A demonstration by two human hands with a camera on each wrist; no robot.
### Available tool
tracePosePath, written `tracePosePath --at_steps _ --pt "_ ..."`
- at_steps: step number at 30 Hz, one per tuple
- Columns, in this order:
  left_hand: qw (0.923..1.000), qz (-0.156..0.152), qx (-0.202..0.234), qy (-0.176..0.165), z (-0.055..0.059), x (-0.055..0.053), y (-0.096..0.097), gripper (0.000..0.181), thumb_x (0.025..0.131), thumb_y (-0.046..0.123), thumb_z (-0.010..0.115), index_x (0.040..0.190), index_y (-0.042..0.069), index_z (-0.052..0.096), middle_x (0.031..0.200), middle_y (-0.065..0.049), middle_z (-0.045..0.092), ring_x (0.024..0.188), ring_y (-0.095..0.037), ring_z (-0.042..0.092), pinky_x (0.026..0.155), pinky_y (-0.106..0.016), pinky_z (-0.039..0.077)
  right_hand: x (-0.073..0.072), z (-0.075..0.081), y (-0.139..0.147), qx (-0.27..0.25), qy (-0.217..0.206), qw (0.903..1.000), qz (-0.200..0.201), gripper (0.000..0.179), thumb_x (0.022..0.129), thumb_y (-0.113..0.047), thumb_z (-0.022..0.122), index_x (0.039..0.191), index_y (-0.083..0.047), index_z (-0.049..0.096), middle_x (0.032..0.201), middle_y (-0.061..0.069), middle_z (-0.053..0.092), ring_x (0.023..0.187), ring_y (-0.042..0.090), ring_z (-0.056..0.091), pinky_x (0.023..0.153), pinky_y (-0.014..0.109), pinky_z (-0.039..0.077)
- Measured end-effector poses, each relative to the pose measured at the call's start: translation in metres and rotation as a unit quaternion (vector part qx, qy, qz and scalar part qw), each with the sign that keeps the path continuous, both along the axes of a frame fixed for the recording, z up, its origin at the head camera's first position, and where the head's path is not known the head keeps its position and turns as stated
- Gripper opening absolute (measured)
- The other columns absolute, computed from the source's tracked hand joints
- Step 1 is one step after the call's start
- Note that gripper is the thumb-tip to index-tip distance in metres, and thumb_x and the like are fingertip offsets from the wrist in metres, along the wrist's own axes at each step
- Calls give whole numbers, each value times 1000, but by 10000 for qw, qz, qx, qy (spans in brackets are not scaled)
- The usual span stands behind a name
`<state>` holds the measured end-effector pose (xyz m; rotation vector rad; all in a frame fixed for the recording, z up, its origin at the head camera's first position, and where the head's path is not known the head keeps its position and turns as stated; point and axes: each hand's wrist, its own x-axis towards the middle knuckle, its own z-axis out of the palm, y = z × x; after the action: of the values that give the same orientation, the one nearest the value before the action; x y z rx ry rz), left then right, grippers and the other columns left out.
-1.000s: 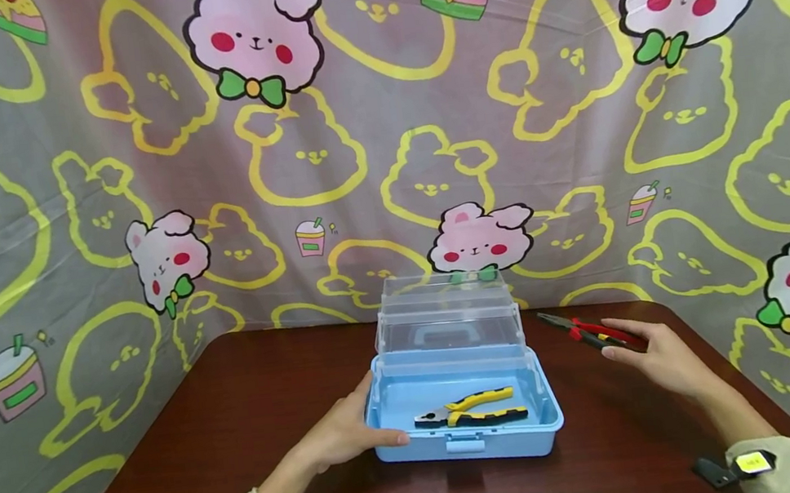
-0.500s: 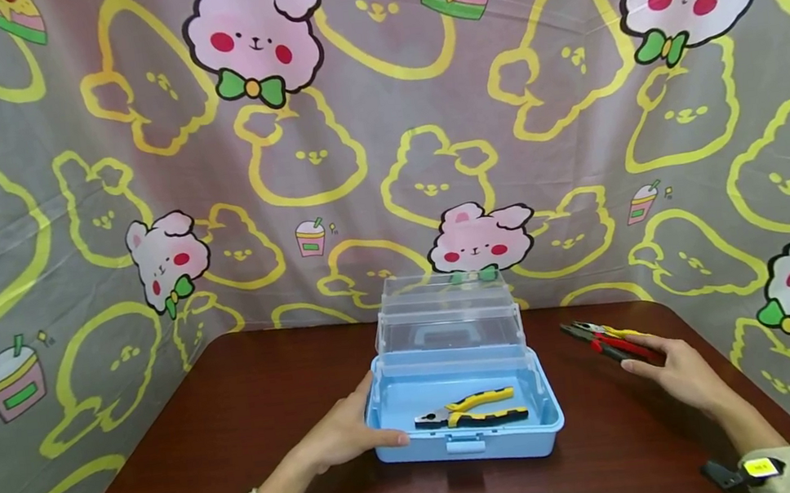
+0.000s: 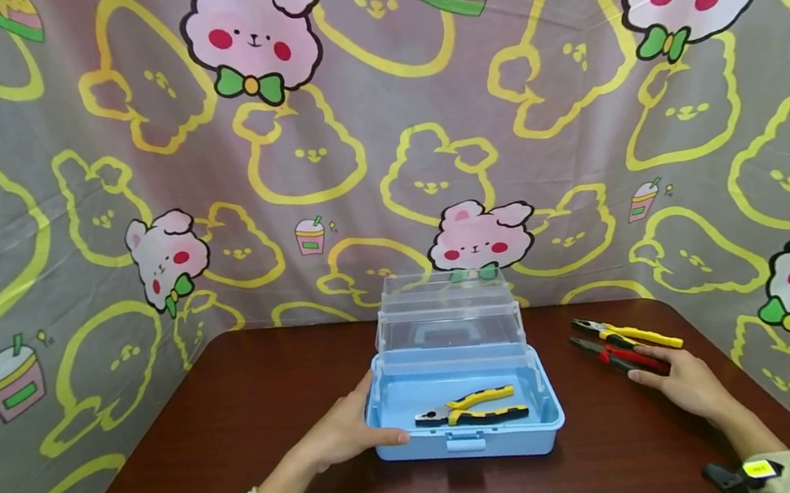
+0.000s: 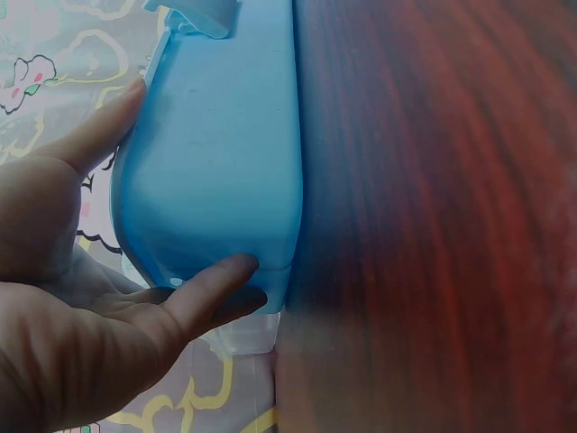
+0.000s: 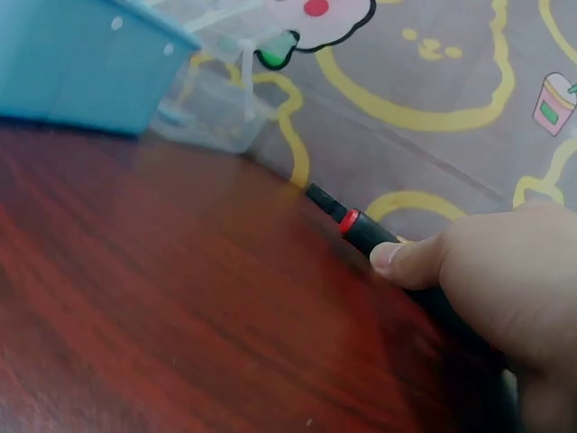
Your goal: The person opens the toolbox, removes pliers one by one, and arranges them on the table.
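My left hand [image 3: 344, 432] grips the left front corner of a light-blue toolbox [image 3: 537, 436], thumb over the front rim and fingers along the side wall [image 4: 221, 153]. The toolbox's clear lid stands raised at the back. Inside lie combination pliers [image 3: 470, 408] with yellow-and-black handles, their jaws pointing left. At the right, my right hand [image 3: 689, 385] holds long-nose pliers [image 3: 611, 353] by their red-and-black handles, low over the table. In the right wrist view, the thumb lies along the black handle [image 5: 370, 236]. Just behind them are other pliers [image 3: 635, 330] with yellow-and-black handles.
The dark red-brown wooden table [image 3: 251, 404] carries everything. A grey cloth with cartoon rabbits [image 3: 319, 231] hangs around its back and sides. The raised clear lid [image 3: 447, 306] stands in front of the back cloth.
My right hand has shifted right and nearer to me with the long-nose pliers, lowering them. The yellow-handled pliers behind now show fully. My left hand and the toolbox have stayed put.
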<state>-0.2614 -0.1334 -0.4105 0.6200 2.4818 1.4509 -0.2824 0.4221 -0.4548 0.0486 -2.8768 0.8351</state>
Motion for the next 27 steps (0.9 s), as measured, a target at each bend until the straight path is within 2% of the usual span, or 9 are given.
tracePosePath --at_steps 2,4,6,21,27 --pt "10000 5 -18 -2 0 0 0 124 79 41 91 167 10 10 148 -26 49 117 -35 58 96 -54 48 -2 -3 2 157 77 9998 21 81 92 -50 77 143 8 55 136 41 51 102 50 57 78 53 47" --pt "10000 19 -48 8 1 0 -1 123 79 41 90 167 9 9 148 -26 49 117 -34 58 96 -54 48 -3 -5 4 317 145 9994 75 82 89 -51 79 142 7 56 137 42 49 113 59 53 84 63 46" --pt "10000 26 -36 -16 1 1 -1 123 80 40 90 167 9 9 149 -26 48 118 -34 57 97 -55 47 -4 -7 5 376 166 9991 132 83 88 -51 81 142 6 56 139 42 48 120 63 47 89 68 43" --pt "9999 -66 54 78 1 -2 0 123 79 38 91 167 11 10 146 -25 50 117 -35 59 97 -55 47 -2 -3 6 151 25 9997 207 85 88 -50 80 145 5 52 145 42 42 126 64 40 92 71 38" --pt "10000 84 -40 -6 0 0 -1 126 77 41 92 167 10 10 150 -26 47 119 -35 57 98 -56 47 -3 6 -2 55 350 9993 153 82 92 -50 77 144 8 51 139 36 52 126 59 43 94 69 37"
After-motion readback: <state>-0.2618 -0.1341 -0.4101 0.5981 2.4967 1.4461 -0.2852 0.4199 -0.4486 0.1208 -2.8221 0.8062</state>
